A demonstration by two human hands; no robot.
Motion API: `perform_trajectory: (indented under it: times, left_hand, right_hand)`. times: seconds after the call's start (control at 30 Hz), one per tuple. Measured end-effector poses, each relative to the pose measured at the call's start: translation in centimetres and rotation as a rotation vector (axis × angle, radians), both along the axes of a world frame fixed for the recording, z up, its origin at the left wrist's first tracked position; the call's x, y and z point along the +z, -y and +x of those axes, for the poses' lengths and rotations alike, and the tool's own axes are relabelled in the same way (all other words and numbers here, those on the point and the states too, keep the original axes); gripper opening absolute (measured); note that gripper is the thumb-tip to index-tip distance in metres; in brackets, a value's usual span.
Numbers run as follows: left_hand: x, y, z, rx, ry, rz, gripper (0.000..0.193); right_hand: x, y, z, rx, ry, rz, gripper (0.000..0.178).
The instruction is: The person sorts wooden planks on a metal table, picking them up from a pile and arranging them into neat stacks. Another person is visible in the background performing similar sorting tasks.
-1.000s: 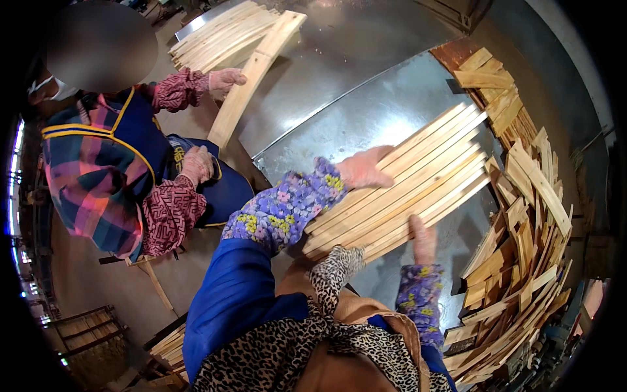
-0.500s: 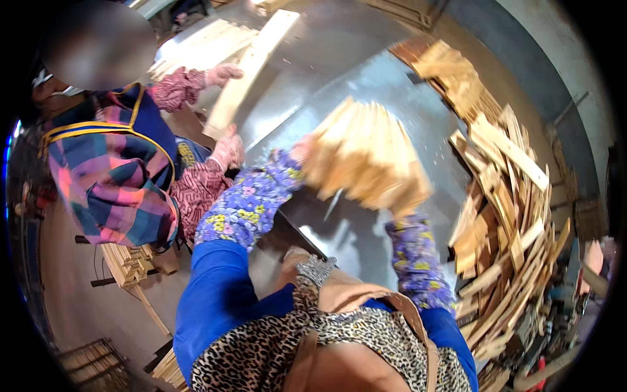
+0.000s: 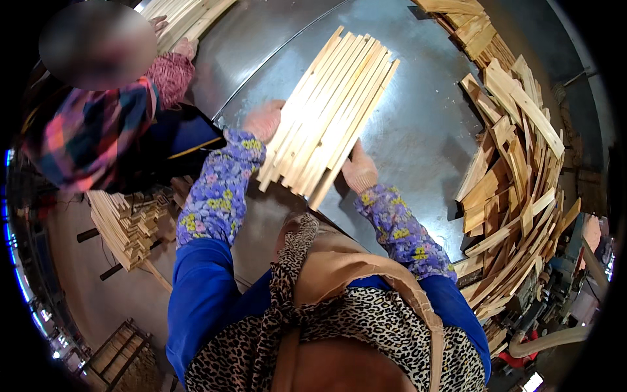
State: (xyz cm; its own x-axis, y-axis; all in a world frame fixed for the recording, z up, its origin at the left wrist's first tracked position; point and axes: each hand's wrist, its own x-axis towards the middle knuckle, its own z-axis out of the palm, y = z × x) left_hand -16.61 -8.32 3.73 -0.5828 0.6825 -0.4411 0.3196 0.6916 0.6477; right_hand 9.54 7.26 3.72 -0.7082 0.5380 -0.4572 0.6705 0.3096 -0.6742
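A bundle of several pale wooden strips (image 3: 330, 111) lies side by side over the grey metal table (image 3: 418, 124), slanting away to the far right with uneven near ends. My left hand (image 3: 263, 121), in a pinkish glove, grips the bundle's left side. Against its right side presses my right hand (image 3: 360, 171), gloved too, its fingers partly hidden by the wood. Whether the bundle rests fully on the metal I cannot tell.
A co-worker's gloved hand (image 3: 185, 49) is at more boards (image 3: 196, 19) at the far left. Loose wood offcuts (image 3: 516, 157) pile along the right side. Stacked strips (image 3: 127, 225) stand at lower left, near a slatted wooden pallet (image 3: 121, 356).
The strips, fanned and blurred before, now lie lengthwise in a flatter row. My right hand has come into sight beside them. The co-worker has moved a board away toward the far left.
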Motion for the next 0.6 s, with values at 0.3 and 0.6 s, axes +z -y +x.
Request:
perform_trajectory:
  times: [0.3, 0.6]
  left_hand:
    - [-3.7, 3.2, -7.0, 0.076, -0.11, -0.001, 0.067]
    - [-0.4, 2.8, -5.0, 0.163, -0.232, -0.131, 0.079]
  right_hand:
    - [-7.9, -1.6, -1.1, -0.368, -0.49, -0.638, 0.078]
    - [-10.3, -2.5, 5.9, -0.142, -0.206, -0.229, 0.06]
